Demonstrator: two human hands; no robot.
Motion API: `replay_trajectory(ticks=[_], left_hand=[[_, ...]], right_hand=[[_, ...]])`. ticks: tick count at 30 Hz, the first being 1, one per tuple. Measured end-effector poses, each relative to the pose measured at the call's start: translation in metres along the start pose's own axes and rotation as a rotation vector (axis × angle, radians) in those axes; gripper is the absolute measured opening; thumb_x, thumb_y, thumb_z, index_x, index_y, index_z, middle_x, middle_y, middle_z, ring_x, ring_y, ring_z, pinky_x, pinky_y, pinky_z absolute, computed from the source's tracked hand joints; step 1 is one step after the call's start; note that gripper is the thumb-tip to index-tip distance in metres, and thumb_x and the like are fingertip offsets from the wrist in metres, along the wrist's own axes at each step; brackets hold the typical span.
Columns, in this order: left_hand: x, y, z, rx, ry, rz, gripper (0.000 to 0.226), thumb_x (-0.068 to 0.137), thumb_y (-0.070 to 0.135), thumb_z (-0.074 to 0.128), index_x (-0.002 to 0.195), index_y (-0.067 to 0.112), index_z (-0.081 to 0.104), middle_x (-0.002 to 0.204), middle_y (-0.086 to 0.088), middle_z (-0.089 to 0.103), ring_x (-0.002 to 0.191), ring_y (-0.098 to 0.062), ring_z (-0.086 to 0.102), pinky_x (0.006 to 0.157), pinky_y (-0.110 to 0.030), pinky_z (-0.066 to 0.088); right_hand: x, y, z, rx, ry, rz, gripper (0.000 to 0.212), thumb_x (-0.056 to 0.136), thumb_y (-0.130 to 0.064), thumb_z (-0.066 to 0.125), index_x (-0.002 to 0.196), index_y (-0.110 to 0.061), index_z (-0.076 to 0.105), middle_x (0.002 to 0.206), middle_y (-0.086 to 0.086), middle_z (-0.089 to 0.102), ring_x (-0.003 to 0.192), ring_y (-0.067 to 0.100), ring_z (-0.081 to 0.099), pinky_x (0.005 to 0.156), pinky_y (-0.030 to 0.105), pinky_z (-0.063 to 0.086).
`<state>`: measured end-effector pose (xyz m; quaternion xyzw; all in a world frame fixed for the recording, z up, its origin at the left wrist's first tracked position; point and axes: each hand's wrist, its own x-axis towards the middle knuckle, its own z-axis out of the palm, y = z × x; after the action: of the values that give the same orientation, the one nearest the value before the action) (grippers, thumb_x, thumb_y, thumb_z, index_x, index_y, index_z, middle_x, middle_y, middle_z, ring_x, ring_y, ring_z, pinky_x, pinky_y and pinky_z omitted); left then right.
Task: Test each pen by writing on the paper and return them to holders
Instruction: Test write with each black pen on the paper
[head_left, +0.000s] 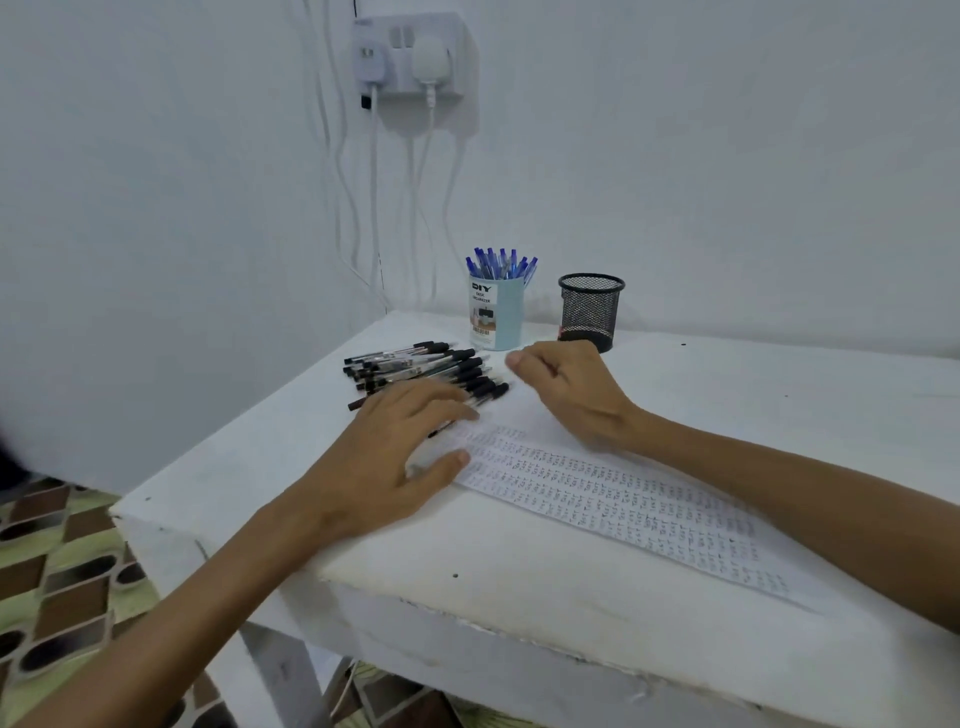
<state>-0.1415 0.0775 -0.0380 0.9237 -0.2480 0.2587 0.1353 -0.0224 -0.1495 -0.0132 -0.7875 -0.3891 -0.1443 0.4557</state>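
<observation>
Across the left end of the paper (623, 504) the left hand (395, 447) lies with fingers spread, touching the black pens (415, 369) heaped just beyond. These look light, stiff and likely to roll, so pinch one at its dark grip. The right hand (566, 389), loosely curled around nothing visible, rests at the paper's far edge. The blue holder (498, 317) and mesh holder (592, 312) stand beyond.

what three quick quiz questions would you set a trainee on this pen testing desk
1. True or false: no pens stick out of the black mesh holder.
2. Which pens stand in the pale blue holder: A black, B blue, C red?
3. Fill in: the pen pile that the left hand reaches over is ___ in colour.
Key: 1 true; 2 B; 3 black.
</observation>
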Motion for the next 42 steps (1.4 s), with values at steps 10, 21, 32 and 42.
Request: replay_trajectory(ticks=[10,21,32,42], left_hand=[[-0.001,0.004,0.001,-0.043,-0.066,0.106,0.03,0.103,0.046,0.058,0.131,0.039,0.067,0.141,0.019,0.057,0.141,-0.011,0.045,0.113,-0.049,0.038],[0.002,0.008,0.004,-0.181,-0.175,0.182,0.034,0.107,0.026,0.048,0.133,0.033,0.068,0.15,0.015,0.054,0.14,-0.006,0.049,0.11,-0.038,0.046],[0.0,0.009,0.002,-0.267,-0.201,0.128,0.036,0.106,0.025,0.047,0.134,0.039,0.065,0.149,0.019,0.052,0.136,-0.002,0.051,0.102,-0.036,0.052],[0.0,0.01,0.001,-0.248,-0.202,0.126,0.036,0.106,0.027,0.048,0.135,0.041,0.064,0.15,0.022,0.05,0.136,0.003,0.049,0.104,-0.028,0.049]], right_hand=[[0.021,0.01,-0.012,0.742,0.25,0.494,0.045,0.106,-0.031,0.051,0.067,-0.012,0.063,0.067,0.003,0.056,0.077,0.017,0.054,0.078,0.044,0.063],[-0.008,0.01,-0.02,0.468,-0.165,0.469,0.025,0.102,-0.024,0.058,0.092,-0.001,0.064,0.071,0.015,0.067,0.05,0.019,0.054,0.036,0.021,0.031],[-0.009,0.009,-0.019,0.302,-0.296,0.411,0.012,0.088,0.001,0.066,0.08,0.009,0.062,0.063,0.015,0.066,0.046,0.015,0.048,0.047,0.025,0.04],[-0.013,0.006,-0.017,0.224,-0.298,0.336,0.014,0.084,0.003,0.068,0.071,0.003,0.064,0.053,0.002,0.063,0.046,0.009,0.052,0.051,0.02,0.042]])
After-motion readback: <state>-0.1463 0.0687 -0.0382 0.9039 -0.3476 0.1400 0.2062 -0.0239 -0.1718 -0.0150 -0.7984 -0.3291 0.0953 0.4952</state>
